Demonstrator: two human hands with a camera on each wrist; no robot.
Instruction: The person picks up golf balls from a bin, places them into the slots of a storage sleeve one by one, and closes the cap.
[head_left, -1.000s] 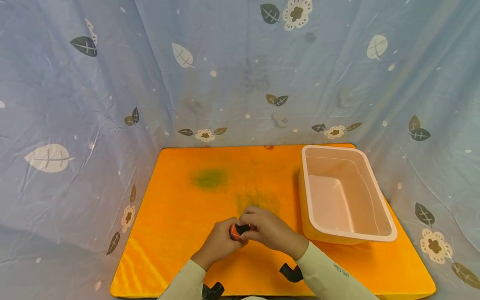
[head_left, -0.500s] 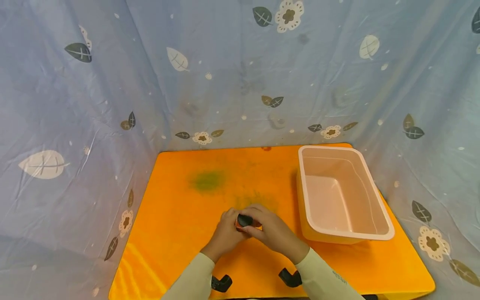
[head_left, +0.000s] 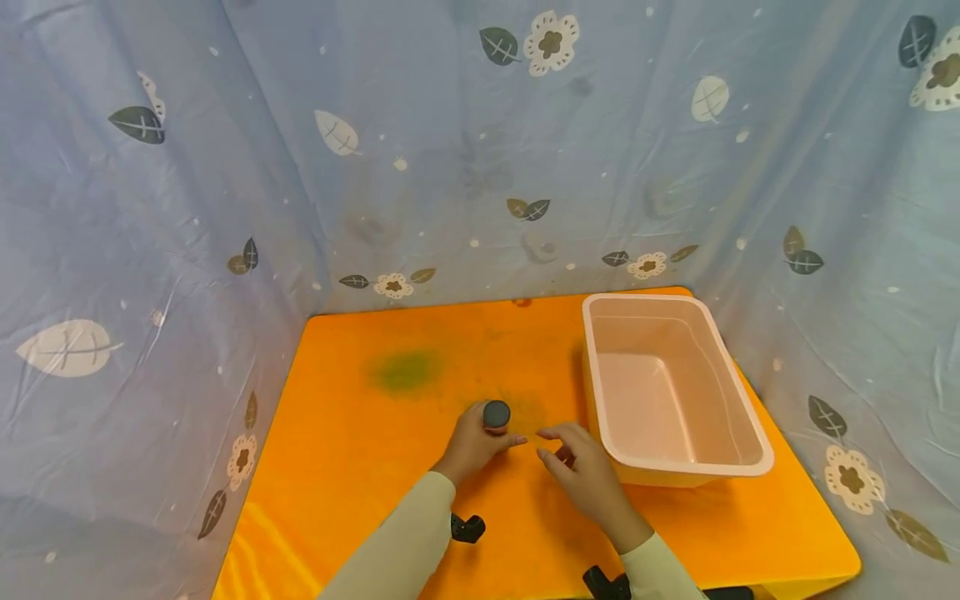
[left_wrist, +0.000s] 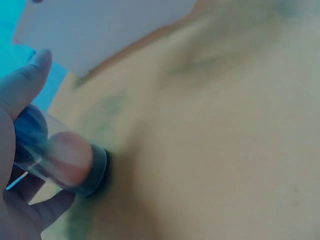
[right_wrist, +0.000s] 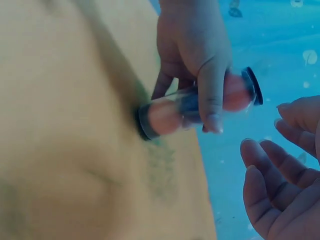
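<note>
A clear tube of balls (head_left: 497,414) stands roughly upright, its dark round cap facing up in the head view. My left hand (head_left: 468,446) grips it around the middle, the thumb pointing toward the right. Through the clear wall of the tube (right_wrist: 165,117) show orange balls with a dark one between them, and a dark cap closes each end. In the left wrist view the far cap of the tube (left_wrist: 70,155) is right at the orange cloth. My right hand (head_left: 588,479) is apart from the tube, fingers loosely bent and holding nothing.
A pale pink plastic tub (head_left: 678,467), with nothing inside, stands at the right of the orange-covered table (head_left: 360,500). A blue curtain (head_left: 420,167) printed with leaves and flowers surrounds the table at the back and sides.
The right hand has let go of the tube's cap and drawn away to the right. The left hand has moved slightly forward and turned the tube so that its cap faces up.
</note>
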